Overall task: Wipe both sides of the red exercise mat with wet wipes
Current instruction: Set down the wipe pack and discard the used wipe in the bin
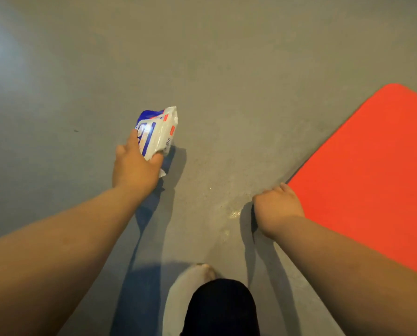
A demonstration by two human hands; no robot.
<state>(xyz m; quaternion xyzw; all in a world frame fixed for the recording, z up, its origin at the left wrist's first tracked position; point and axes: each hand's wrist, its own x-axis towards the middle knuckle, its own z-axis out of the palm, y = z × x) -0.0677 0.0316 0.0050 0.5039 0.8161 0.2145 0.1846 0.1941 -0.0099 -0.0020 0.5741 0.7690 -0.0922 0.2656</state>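
Observation:
The red exercise mat [372, 170] lies flat on the grey floor at the right, with one rounded corner far away and another near my right hand. My left hand [136, 166] grips a white and blue pack of wet wipes [157, 130] and holds it just above the floor, left of the mat. My right hand [276, 206] hangs with its fingers curled at the mat's near left corner. Whether those fingers hold the mat's edge or anything else is hidden.
Bare grey floor [202, 57] stretches ahead and to the left. A damp, shiny patch [234, 213] shows on the floor between my hands. My foot in a pale sock [190, 287] and a black trouser leg [222, 309] are at the bottom centre.

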